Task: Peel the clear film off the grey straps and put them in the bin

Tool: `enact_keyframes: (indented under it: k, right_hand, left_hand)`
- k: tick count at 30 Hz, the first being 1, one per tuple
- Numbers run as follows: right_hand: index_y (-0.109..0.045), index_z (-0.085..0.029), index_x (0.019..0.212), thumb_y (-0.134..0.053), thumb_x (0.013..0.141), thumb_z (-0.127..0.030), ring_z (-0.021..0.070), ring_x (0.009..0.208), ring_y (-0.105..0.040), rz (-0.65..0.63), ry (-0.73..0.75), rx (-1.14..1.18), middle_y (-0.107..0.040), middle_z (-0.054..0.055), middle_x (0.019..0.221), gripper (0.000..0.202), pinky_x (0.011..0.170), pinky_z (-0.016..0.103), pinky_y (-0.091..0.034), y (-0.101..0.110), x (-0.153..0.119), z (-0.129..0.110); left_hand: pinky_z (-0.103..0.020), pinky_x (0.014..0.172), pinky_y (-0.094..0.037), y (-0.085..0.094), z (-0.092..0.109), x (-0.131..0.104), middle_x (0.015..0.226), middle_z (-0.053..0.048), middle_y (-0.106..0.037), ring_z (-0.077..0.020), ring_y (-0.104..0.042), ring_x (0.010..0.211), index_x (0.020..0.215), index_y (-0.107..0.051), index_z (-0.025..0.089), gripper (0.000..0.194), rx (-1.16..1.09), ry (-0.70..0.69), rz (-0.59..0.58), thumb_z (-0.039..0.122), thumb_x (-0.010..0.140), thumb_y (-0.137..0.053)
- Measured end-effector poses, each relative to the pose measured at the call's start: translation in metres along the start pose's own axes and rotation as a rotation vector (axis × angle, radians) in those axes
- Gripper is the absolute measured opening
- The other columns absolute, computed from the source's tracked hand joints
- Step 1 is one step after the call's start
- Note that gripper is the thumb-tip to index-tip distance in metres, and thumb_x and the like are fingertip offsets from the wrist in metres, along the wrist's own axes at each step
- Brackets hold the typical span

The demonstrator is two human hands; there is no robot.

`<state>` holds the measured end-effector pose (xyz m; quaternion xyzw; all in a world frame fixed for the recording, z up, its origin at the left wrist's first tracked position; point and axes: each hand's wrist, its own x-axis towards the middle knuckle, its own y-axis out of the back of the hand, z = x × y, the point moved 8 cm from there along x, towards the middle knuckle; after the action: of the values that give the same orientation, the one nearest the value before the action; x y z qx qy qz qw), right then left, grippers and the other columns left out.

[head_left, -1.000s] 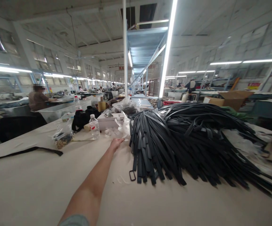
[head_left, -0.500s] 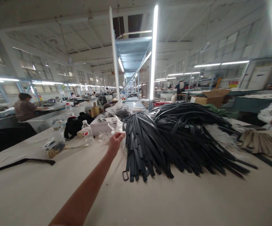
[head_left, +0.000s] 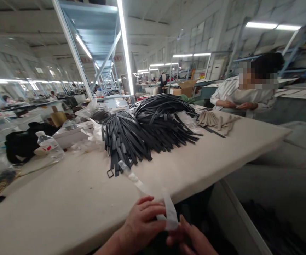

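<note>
A whitish translucent strip (head_left: pixel 171 211) hangs between my two hands near the table's front edge, one end reaching toward the black straps. My left hand (head_left: pixel 144 219) has its fingers curled round part of it. My right hand (head_left: pixel 188 235), partly blurred, pinches the strip at its lower bend. Beyond them a large heap of black straps (head_left: pixel 153 131) lies on the cream-covered table (head_left: pixel 89 198). A small black rectangular ring (head_left: pixel 110 173) rests at the heap's near left corner.
To the left are a clear bottle (head_left: pixel 50 146), a black bundle (head_left: pixel 21 141) and a plastic bag (head_left: pixel 0 180). Beige strips (head_left: pixel 216 120) lie at the table's far right. A person (head_left: pixel 250 85) stands beyond them. A large bin (head_left: pixel 243 209) is at the right.
The view has turned right and down. My left hand has come back from beside the heap to the table's front edge, and my right hand has appeared, with the whitish strip between them.
</note>
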<state>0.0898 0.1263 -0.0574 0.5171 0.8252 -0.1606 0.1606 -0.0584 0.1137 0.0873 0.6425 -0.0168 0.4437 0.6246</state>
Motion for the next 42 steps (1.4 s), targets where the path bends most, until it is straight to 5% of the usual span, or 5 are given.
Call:
enact_keyframes:
  k: [10, 16, 20, 26, 42]
  right_hand:
    - [-0.070, -0.010, 0.069, -0.085, 0.060, -0.041, 0.0109, 0.054, -0.053, -0.211, 0.108, 0.253, -0.061, 0.001, 0.060, 0.036, 0.054, 0.022, -0.043, -0.063, 0.025, -0.071]
    - [-0.070, -0.013, 0.072, -0.076, 0.070, -0.048, 0.0114, 0.052, -0.051, -0.074, 0.296, 0.143, -0.062, 0.000, 0.059, 0.036, 0.050, 0.023, -0.040, -0.048, 0.032, -0.104]
    - [-0.072, -0.013, 0.073, -0.070, 0.075, -0.043, 0.0103, 0.051, -0.047, -0.058, 0.395, 0.005, -0.058, -0.002, 0.058, 0.030, 0.048, 0.022, -0.037, -0.052, 0.024, -0.123]
    - [-0.074, -0.015, 0.075, -0.067, 0.079, -0.043, 0.0102, 0.055, -0.046, 0.028, 0.533, -0.157, -0.061, -0.001, 0.062, 0.029, 0.049, 0.021, -0.036, -0.039, 0.017, -0.143]
    - [-0.073, -0.016, 0.077, -0.068, 0.075, -0.045, 0.0079, 0.048, -0.047, 0.179, 0.582, -0.092, -0.071, 0.001, 0.070, 0.029, 0.045, 0.019, -0.043, -0.007, 0.050, -0.152]
  left_hand:
    - [-0.030, 0.112, -0.040, 0.005, 0.027, -0.041, 0.112, 0.008, -0.075, -0.0155, -0.066, 0.112, 0.106, -0.069, 0.041, 0.030, 0.145, -0.047, 0.109, 0.019, 0.085, -0.067]
    - [-0.035, 0.089, -0.057, -0.003, -0.015, -0.075, 0.128, -0.008, -0.067, -0.0248, -0.067, 0.111, 0.130, -0.059, 0.029, 0.038, -0.541, 0.736, 0.346, 0.037, 0.093, -0.053]
    - [-0.032, 0.079, -0.056, -0.052, -0.011, -0.066, 0.101, -0.007, -0.077, -0.0242, -0.070, 0.088, 0.112, -0.072, 0.020, 0.046, -1.041, 0.988, 0.156, 0.055, 0.084, -0.061]
    - [-0.024, 0.064, -0.046, -0.079, -0.020, -0.084, 0.072, -0.002, -0.074, -0.0151, -0.062, 0.066, 0.083, -0.077, 0.017, 0.030, -1.077, 1.248, 0.143, 0.044, 0.069, -0.077]
    - [-0.026, 0.067, -0.043, -0.113, 0.022, -0.097, 0.069, -0.002, -0.073, -0.0166, -0.059, 0.066, 0.083, -0.080, 0.016, 0.020, -1.026, 1.219, -0.351, 0.029, 0.074, -0.066]
